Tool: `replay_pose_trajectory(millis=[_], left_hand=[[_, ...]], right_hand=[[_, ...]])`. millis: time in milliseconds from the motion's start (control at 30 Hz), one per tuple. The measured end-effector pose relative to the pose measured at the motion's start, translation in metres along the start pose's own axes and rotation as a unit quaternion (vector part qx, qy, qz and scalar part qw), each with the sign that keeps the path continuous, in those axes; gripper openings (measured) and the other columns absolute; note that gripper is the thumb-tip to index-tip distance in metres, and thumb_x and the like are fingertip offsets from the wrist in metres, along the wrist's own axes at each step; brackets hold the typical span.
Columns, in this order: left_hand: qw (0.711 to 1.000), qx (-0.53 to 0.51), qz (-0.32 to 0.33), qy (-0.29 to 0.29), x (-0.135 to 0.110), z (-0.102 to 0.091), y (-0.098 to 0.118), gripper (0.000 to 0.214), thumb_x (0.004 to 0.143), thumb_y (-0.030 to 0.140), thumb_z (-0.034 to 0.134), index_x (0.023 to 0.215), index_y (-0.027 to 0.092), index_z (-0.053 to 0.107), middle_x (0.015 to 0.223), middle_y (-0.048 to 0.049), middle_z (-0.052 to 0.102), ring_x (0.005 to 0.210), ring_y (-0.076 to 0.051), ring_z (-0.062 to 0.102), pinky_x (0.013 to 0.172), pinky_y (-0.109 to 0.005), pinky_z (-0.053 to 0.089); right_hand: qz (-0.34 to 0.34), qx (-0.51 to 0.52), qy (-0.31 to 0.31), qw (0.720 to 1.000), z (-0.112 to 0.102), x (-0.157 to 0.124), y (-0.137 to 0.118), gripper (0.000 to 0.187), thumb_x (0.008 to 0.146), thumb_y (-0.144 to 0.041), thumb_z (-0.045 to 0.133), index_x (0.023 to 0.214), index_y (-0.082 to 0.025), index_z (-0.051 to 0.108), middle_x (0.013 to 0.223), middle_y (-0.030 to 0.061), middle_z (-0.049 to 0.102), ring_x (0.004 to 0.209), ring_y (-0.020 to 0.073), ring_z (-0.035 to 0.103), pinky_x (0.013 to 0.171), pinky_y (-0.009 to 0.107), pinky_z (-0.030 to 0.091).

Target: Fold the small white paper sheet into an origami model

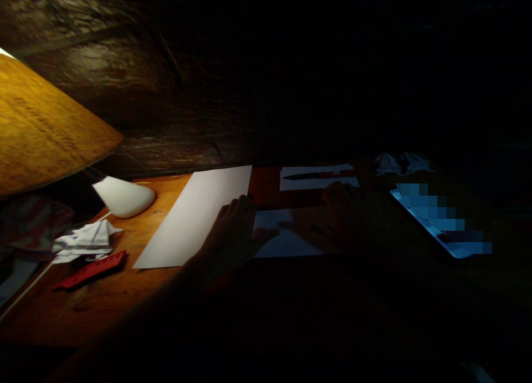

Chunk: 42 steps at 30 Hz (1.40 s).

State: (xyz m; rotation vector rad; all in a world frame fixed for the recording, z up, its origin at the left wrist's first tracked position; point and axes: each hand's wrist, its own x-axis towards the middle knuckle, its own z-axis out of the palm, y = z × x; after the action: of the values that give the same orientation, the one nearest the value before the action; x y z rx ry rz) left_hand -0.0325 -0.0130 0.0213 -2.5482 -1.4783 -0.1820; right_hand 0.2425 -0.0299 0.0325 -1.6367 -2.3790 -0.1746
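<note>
A white sheet of paper (178, 228) slants across the left-middle of the wooden table. My left hand (235, 225) lies over its right edge, thumb stretched out to the right and fingers pointing away from me. Between my hands is a shaded, bluish stretch of paper (274, 247); whether it joins the brighter sheet I cannot tell. My right hand (347, 211) rests at the right end of that stretch, its thumb extended to the left and much of it lost in darkness. Beyond it, a knife with a red handle (303, 176) lies on a smaller piece of paper (286, 184).
At left, a lamp with a yellow shade (50, 117) and white base (131, 197) lights the table (100, 311). Near it are folded paper (89, 239) and a red object (93, 270). Folded paper shapes (388, 164) and a lit-screen device (424, 228) lie right.
</note>
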Motion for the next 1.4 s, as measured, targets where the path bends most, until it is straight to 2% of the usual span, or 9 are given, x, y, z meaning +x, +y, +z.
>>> replay_pose_trajectory(millis=[167, 300, 500, 767, 933, 1067, 1167, 1300, 1400], left_hand=[[0.992, -0.109, -0.057, 0.026, 0.007, 0.009, -0.013, 0.032, 0.101, 0.048, 0.048, 0.112, 0.018, 0.053, 0.116, -0.0122, 0.057, 0.109, -0.031, 0.056, 0.093, -0.053, 0.05], [0.968, -0.226, -0.079, 0.07, 0.009, 0.013, -0.014, 0.029, 0.1, 0.042, 0.047, 0.117, 0.02, 0.053, 0.118, -0.0099, 0.057, 0.112, -0.029, 0.056, 0.099, -0.054, 0.047], [0.95, -0.291, -0.062, 0.096, 0.014, 0.017, -0.014, 0.025, 0.101, 0.04, 0.043, 0.111, 0.021, 0.056, 0.112, -0.007, 0.06, 0.108, -0.023, 0.06, 0.096, -0.042, 0.051], [0.962, -0.266, 0.057, 0.031, 0.01, 0.021, -0.014, 0.038, 0.095, 0.037, 0.059, 0.13, 0.023, 0.055, 0.131, -0.0087, 0.059, 0.124, -0.029, 0.052, 0.107, -0.052, 0.041], [0.945, -0.325, 0.008, 0.048, 0.011, 0.018, -0.01, 0.033, 0.093, 0.025, 0.058, 0.125, 0.02, 0.057, 0.124, -0.0106, 0.06, 0.119, -0.03, 0.054, 0.104, -0.052, 0.044], [0.917, -0.39, -0.012, 0.087, 0.014, 0.022, -0.012, 0.033, 0.088, 0.023, 0.061, 0.121, 0.02, 0.059, 0.12, -0.0099, 0.061, 0.115, -0.028, 0.056, 0.102, -0.047, 0.046], [0.896, -0.43, -0.029, 0.109, 0.015, 0.026, -0.014, 0.033, 0.087, 0.026, 0.065, 0.119, 0.02, 0.061, 0.119, -0.0089, 0.061, 0.116, -0.027, 0.057, 0.104, -0.046, 0.045], [0.84, -0.519, -0.077, 0.135, 0.014, 0.03, -0.012, 0.031, 0.093, 0.037, 0.064, 0.118, 0.02, 0.06, 0.116, -0.0086, 0.063, 0.112, -0.025, 0.06, 0.102, -0.044, 0.048], [0.781, -0.604, -0.096, 0.128, 0.015, 0.03, -0.008, 0.038, 0.099, 0.05, 0.053, 0.121, 0.019, 0.058, 0.115, -0.0105, 0.068, 0.109, -0.025, 0.066, 0.098, -0.043, 0.054]], right_hand=[[-0.199, 0.194, -0.056, 0.959, 0.01, -0.002, 0.004, 0.099, 0.077, -0.078, 0.067, 0.152, -0.017, 0.045, 0.154, 0.0186, 0.047, 0.135, 0.0354, 0.049, 0.106, 0.052, 0.045], [-0.232, 0.171, -0.08, 0.954, 0.012, -0.003, 0.001, 0.089, 0.082, -0.066, 0.071, 0.151, -0.016, 0.047, 0.152, 0.0192, 0.051, 0.135, 0.0366, 0.05, 0.106, 0.055, 0.046], [-0.186, 0.113, -0.085, 0.972, -0.001, -0.003, -0.002, 0.044, 0.096, -0.043, 0.064, 0.132, -0.019, 0.064, 0.139, 0.0112, 0.064, 0.12, 0.0293, 0.062, 0.096, 0.044, 0.053], [-0.085, 0.075, -0.055, 0.992, 0.004, -0.008, -0.007, 0.085, 0.083, -0.07, 0.067, 0.145, -0.013, 0.052, 0.146, 0.0201, 0.056, 0.125, 0.0399, 0.057, 0.096, 0.055, 0.05], [-0.04, 0.128, -0.02, 0.991, 0.015, -0.006, -0.001, 0.089, 0.077, -0.064, 0.075, 0.147, -0.015, 0.048, 0.136, 0.0209, 0.061, 0.118, 0.039, 0.061, 0.092, 0.051, 0.05], [0.026, 0.254, -0.012, 0.967, 0.034, -0.001, 0.007, 0.085, 0.071, -0.051, 0.083, 0.144, -0.025, 0.05, 0.127, 0.0162, 0.068, 0.109, 0.0368, 0.067, 0.084, 0.048, 0.054], [0.073, 0.344, -0.008, 0.936, 0.041, 0.004, 0.011, 0.062, 0.075, -0.038, 0.079, 0.132, -0.025, 0.059, 0.119, 0.0136, 0.073, 0.104, 0.0346, 0.07, 0.081, 0.045, 0.056], [0.077, 0.455, 0.001, 0.887, 0.023, 0.008, 0.011, 0.025, 0.086, -0.038, 0.068, 0.108, -0.028, 0.072, 0.104, 0.0084, 0.076, 0.092, 0.0287, 0.072, 0.075, 0.039, 0.056], [0.161, 0.533, -0.068, 0.828, 0.001, 0.008, 0.006, 0.028, 0.087, -0.051, 0.067, 0.088, -0.023, 0.072, 0.075, 0.0053, 0.07, 0.062, 0.0207, 0.064, 0.053, 0.031, 0.048]])
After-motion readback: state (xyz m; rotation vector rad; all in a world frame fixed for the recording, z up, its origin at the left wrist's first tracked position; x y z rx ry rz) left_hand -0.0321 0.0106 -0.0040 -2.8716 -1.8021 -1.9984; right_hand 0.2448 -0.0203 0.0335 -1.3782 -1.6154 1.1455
